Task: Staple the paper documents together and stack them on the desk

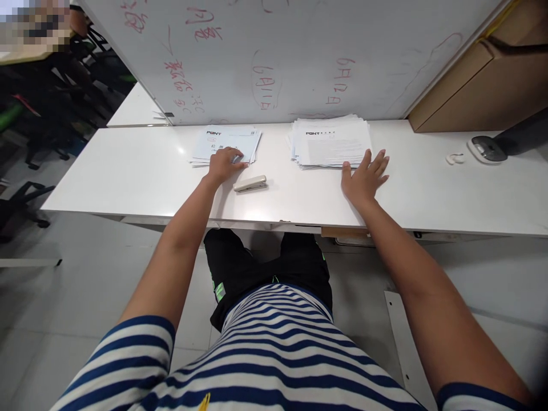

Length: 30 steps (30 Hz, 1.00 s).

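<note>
On the counter (299, 197), the stapler (250, 184) lies crosswise just bodyward and right of the left hand (223, 165), its fingers bent over the left stack (201, 149), pinch unclear, while the right hand (363, 180) splays its fingers beside the right stack (331, 145).

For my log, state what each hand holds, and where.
Left hand: at near edge of left stack of printed sheets; grip unclear. Right hand, open, holds nothing.

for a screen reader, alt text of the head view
A bare left hand touches a pale-blue printed paper stack and the right hand rests at the edge of a white printed paper stack; a slim beige stapler lies between the hands on a white table.
</note>
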Motion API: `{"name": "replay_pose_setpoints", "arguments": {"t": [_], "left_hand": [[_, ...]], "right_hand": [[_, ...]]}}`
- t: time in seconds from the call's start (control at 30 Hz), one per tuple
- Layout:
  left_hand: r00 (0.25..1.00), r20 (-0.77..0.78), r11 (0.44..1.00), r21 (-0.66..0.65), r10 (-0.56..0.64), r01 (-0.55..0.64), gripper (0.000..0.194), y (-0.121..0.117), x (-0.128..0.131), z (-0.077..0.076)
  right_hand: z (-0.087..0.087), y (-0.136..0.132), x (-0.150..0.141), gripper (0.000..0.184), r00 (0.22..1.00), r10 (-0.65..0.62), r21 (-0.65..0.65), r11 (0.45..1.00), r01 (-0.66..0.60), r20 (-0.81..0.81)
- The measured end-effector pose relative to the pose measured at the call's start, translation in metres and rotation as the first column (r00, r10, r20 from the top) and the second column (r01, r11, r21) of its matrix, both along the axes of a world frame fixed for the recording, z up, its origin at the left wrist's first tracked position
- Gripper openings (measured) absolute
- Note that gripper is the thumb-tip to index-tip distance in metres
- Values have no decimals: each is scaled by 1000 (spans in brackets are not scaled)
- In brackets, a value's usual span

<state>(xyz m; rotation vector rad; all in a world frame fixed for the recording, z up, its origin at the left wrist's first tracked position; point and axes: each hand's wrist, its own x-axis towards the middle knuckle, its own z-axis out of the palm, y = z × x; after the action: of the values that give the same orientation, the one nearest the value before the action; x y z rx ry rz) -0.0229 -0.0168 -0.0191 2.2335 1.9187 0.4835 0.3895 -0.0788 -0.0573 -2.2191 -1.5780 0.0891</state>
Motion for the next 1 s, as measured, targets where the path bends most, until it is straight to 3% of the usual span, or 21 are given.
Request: {"name": "replay_pose_setpoints", "arguments": {"t": [0.3, 0.67, 1.0], "left_hand": [[988, 128, 996, -38, 90, -86, 31, 6, -1, 1], [998, 31, 999, -7, 49, -49, 52, 9, -4, -4], [997, 58, 991, 115, 54, -61, 42, 11, 1, -18]], "right_hand": [[5, -2, -2, 73, 1000, -1, -28, 1000, 1, -20], [-7, 5, 3, 76, 1000, -1, 20, 1000, 1, -13], [-9, 4, 5, 75, 1000, 1, 67, 998, 0, -15]]}}
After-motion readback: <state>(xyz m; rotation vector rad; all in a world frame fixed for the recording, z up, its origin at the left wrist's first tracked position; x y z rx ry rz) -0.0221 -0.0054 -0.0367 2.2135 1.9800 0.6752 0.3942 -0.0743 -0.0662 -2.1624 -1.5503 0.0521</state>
